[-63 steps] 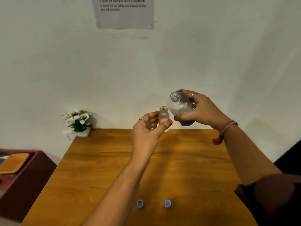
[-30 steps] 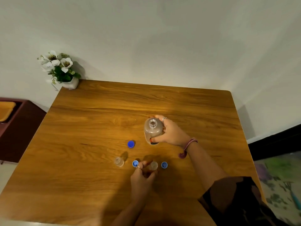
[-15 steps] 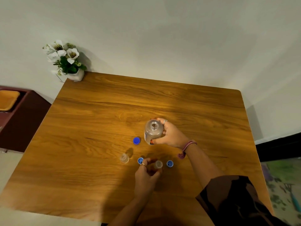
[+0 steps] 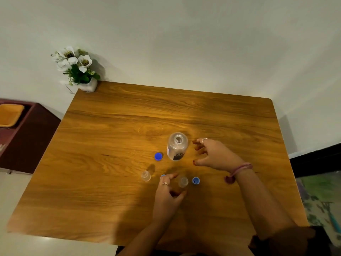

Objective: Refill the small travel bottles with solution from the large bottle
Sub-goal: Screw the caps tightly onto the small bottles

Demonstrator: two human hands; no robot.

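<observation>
The large clear bottle [image 4: 177, 146] stands upright and uncapped on the wooden table [image 4: 114, 137]. My right hand [image 4: 215, 156] hovers just right of it with fingers spread, not touching it. One small travel bottle [image 4: 183, 182] stands open-necked between the index finger and thumb of my left hand [image 4: 168, 193]; contact is unclear. A second small bottle [image 4: 145, 176] stands alone to the left. A large blue cap [image 4: 158, 156] lies left of the large bottle. Two small blue caps lie near the front: one [image 4: 163, 176] partly behind my left index finger, one [image 4: 196, 180] right of the travel bottle.
A white pot of white flowers [image 4: 81, 71] sits at the table's far left corner against the wall. A dark red cabinet [image 4: 27, 135] with an orange tray [image 4: 10, 115] stands to the left of the table. Patterned floor [image 4: 321, 196] shows at the right.
Both bottles came down from mid-air onto the table. My right hand has since let go of the large bottle and drawn back to its right. My left hand stays by the small bottle.
</observation>
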